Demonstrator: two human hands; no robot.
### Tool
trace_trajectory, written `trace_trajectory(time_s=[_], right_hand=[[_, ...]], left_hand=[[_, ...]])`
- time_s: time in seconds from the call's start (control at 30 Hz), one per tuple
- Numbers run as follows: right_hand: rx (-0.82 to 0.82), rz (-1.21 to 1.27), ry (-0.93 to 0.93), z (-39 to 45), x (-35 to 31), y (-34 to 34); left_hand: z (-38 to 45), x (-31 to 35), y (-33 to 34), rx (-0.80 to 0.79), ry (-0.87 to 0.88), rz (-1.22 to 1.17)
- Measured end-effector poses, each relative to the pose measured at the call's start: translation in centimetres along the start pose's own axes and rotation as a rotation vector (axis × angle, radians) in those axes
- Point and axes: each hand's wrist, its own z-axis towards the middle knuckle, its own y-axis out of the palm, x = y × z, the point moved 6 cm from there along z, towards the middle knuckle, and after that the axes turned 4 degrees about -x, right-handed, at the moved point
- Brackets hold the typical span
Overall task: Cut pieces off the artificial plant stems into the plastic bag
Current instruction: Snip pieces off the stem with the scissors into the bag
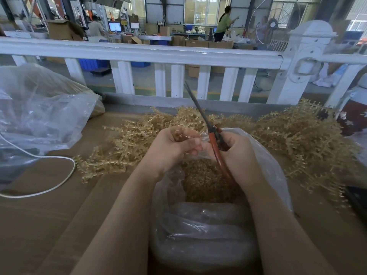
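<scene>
A small golden plastic stem point(179, 135) sits curled inside the fingers of the left hand point(174, 147), held just above the open mouth of the clear plastic bag point(268, 167) that stands on the worktop point(49, 205) right in front of the person. The bottom of the bag is filled with a heap of cut pieces point(206, 179) of the same golden colour. The right hand point(236, 150) grips the red handles of a pair of scissors point(210, 132), its fingertips meeting those of the left hand; the dark blades are together and point up and away, towards the left, clear of the stem. Both forearms reach over the near rim of the bag. Behind and to either side of the bag lies a wide tangle of uncut stems point(297, 135), spread across the far part of the brown worktop and thickest at the right. At the left edge a big, crumpled clear bag point(39, 108) rests on the worktop, and a white cord point(59, 179) loops out from under it. A white railing point(139, 54) runs along the far edge of the worktop, and beyond it is a workshop floor with cartons, screens and people at work
</scene>
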Motion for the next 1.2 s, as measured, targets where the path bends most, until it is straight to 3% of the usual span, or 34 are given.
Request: trace_trajectory(time_s=[0.23,0.53,0.83,1.2], right_hand=[[0.034,-0.045,0.002,-0.2,-0.1,-0.1],[0.013,-0.558,-0.089,-1.3,-2.4,-1.1],[0.000,-0.651,-0.081,-1.4,-2.6,-0.8],[0.119,-0.595,-0.182,-1.4,-2.7,-0.9]], left_hand=[[0.1,0.2,-1.0,0.138,0.064,-0.053],[-0.2,0.7,-1.9,0.204,0.138,-0.183],[-0.2,0.5,-2.1,0.190,0.117,-0.134],[-0.4,0.8,-1.4,0.150,0.112,-0.193]])
